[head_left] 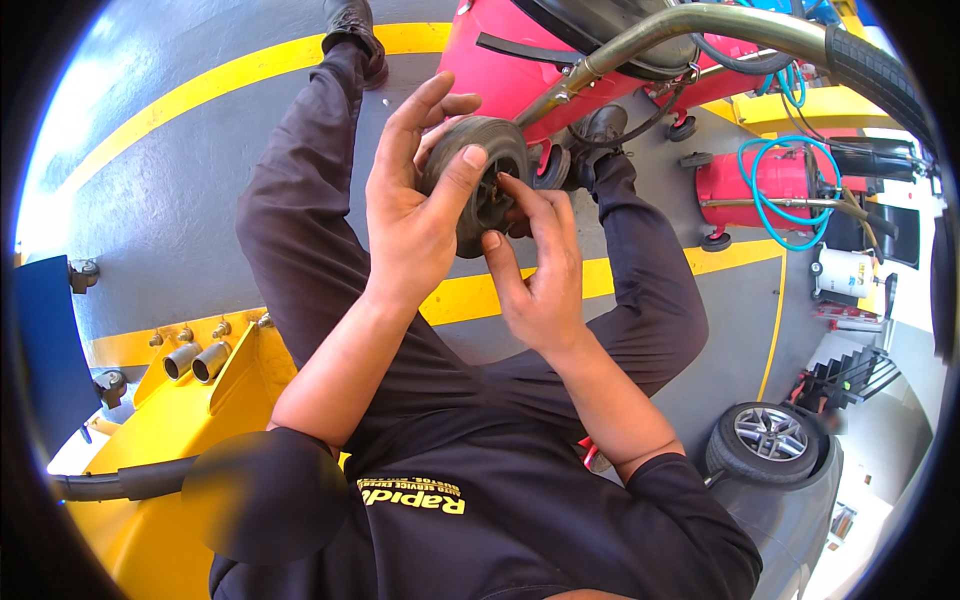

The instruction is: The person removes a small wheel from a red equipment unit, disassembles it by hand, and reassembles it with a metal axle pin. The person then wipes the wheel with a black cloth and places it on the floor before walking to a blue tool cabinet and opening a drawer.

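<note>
Grey workshop floor (pixel 200 200), marked with yellow bands (pixel 230 76), carries the red tank (pixel 485 65). Beside the tank, a black wheel (pixel 480 215) is held raised between the legs (pixel 310 180); its attachment cannot be determined. Left hand (pixel 412 215): grips the tyre, fingers spread, thumb on the side face, apparently for steadiness. Right hand (pixel 540 285): half-curled, thumb at the tyre, index fingertip apparently positioned for hub (pixel 490 188) access; any grip is unclear.
</note>
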`<state>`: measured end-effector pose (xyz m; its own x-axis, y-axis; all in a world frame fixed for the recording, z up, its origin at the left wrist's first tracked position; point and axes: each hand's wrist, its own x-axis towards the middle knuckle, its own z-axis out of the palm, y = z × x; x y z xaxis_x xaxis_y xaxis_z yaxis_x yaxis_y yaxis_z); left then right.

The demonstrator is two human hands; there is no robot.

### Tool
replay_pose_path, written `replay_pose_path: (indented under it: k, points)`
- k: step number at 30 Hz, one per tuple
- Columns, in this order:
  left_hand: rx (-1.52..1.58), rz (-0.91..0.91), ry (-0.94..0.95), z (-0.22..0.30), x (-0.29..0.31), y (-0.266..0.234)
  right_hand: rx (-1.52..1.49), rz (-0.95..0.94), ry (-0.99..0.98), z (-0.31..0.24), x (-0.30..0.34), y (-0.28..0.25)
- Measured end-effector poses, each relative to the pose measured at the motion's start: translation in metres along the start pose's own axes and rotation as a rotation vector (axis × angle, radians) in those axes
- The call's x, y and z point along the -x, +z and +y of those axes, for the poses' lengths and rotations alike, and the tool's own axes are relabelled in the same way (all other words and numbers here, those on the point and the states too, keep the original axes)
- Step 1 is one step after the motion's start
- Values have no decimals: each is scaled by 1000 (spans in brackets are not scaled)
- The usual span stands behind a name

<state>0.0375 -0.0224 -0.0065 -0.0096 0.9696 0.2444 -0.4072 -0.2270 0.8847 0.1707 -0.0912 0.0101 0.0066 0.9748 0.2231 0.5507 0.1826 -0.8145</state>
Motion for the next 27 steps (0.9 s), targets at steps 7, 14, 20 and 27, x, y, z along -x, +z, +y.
replay_pose_path:
  k: [7, 14, 20, 27]
  points:
    - [210, 6, -283, 9, -10, -1, 290, -67, -325, 21, -20, -27]
    - [347, 13, -499, 16, -18, -4, 338, -293, -531, 23, -48, -57]
    - [360, 47, -509, 16, -22, -6, 193, -336, -487, 28, -53, -70]
    - [352, 50, -386, 19, -24, -7, -497, -266, 24, 24, -29, -59]
